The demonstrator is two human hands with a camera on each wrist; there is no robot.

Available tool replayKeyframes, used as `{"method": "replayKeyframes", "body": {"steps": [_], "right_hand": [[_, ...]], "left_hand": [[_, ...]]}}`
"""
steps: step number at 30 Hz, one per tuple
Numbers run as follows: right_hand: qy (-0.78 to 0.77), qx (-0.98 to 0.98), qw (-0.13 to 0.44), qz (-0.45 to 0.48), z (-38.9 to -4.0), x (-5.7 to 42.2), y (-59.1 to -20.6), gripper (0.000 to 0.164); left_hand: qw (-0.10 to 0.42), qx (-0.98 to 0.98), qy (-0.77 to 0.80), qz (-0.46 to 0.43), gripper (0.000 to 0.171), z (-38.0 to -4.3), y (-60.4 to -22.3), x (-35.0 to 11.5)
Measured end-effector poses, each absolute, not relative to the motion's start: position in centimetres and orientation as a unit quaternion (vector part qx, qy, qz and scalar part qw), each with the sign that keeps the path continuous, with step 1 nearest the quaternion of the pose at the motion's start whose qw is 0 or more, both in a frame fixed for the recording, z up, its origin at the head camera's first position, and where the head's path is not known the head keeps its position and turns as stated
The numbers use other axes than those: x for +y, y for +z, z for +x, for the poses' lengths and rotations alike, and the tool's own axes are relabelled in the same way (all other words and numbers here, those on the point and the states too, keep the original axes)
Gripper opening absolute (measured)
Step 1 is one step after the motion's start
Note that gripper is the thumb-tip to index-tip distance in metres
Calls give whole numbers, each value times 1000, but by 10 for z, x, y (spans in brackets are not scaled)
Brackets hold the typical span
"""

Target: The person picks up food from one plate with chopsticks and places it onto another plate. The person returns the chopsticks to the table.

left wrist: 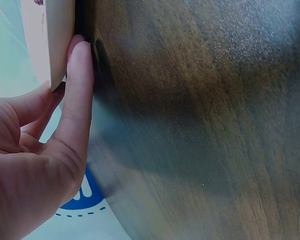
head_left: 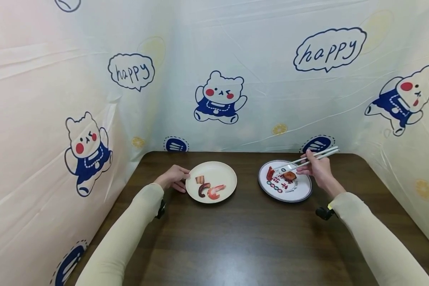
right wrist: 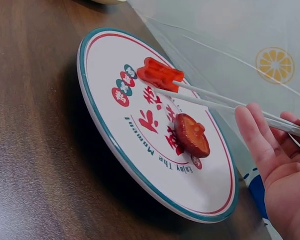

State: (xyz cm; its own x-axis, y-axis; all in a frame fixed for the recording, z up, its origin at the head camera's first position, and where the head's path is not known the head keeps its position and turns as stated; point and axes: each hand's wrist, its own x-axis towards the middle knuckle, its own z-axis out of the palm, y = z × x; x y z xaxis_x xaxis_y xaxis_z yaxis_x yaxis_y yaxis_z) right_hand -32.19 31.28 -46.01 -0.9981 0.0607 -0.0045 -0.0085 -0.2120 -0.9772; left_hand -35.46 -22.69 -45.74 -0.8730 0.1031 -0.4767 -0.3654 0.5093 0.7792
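My left hand (head_left: 173, 178) holds the left rim of a cream plate (head_left: 211, 167), pinching its edge between thumb and fingers. On that plate lie a shrimp (head_left: 214, 192), a dark curled piece (head_left: 201, 190) like a tentacle, and a small striped meat slice (head_left: 200, 179). White chopsticks (right wrist: 215, 104) are gripped in my right hand (head_left: 319, 169), over a printed plate (right wrist: 102, 75) with a teal rim. Their tips reach a glossy red food piece (right wrist: 157, 74), one overlapping its end, the other just below it. Beside them rests a brown mushroom (right wrist: 191, 135).
Both plates stand toward the far side of a dark wooden table (head_left: 214, 238). A pale curtain (head_left: 264, 59) with bear drawings hangs behind it and along both sides. Each wrist carries a small black camera (head_left: 324, 213).
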Motion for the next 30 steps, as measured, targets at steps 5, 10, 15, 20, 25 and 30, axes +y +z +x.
{"method": "replayKeyframes", "body": {"steps": [5,10,15,20,25,30], "right_hand": [[776,-630,21,-22,-322,310,-463,45],[789,-614,18,-30,-322,306,-468,44],[797,-603,19,-30,-322,301,-470,46],[793,-608,24,-39,-317,302,-471,40],[795,-605,26,-43,-312,305,-468,41],[787,-614,40,-44,-309,309,-466,48]], "left_hand": [[238,834,491,-77,41,-356,-459,-227],[239,837,486,-76,41,-356,-461,-227],[237,840,483,-78,41,-356,-461,-227],[239,839,483,-79,41,-356,-462,-227],[240,839,483,-78,41,-356,-461,-227],[242,837,484,-78,41,-356,-460,-226]]}}
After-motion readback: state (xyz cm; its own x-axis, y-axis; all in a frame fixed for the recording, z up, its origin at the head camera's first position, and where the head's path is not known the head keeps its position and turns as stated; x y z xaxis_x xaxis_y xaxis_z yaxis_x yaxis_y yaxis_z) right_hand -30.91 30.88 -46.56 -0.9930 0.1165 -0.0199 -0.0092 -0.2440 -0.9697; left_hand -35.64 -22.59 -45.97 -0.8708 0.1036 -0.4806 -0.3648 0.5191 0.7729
